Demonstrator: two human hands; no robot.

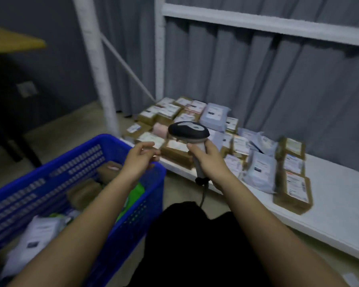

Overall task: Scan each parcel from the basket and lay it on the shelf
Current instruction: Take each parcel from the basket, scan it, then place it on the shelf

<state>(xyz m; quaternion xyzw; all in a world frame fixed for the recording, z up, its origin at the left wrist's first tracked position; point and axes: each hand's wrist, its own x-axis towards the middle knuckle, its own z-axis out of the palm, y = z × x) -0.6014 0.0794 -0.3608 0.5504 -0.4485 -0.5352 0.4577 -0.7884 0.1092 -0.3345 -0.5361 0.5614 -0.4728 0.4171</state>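
Observation:
My right hand [207, 158] grips the handle of a grey and black barcode scanner [188, 131], held upright over the front edge of the low white shelf [336, 204]; its cable hangs down below my wrist. My left hand [140, 157] hovers above the far rim of the blue basket [50, 172], fingers loosely curled and holding nothing. Several parcels lie in the basket: brown boxes [85, 192], a white mailer [35, 235] and a green bag [136, 195]. Many brown boxes and grey mailers [215, 116] cover the shelf's left and middle.
A white shelf post [97, 65] rises just behind the basket, and an upper shelf beam [257, 22] crosses above. A grey curtain hangs behind the shelf. A dark table with a yellow top [13, 40] stands at the far left. The shelf's right end is bare.

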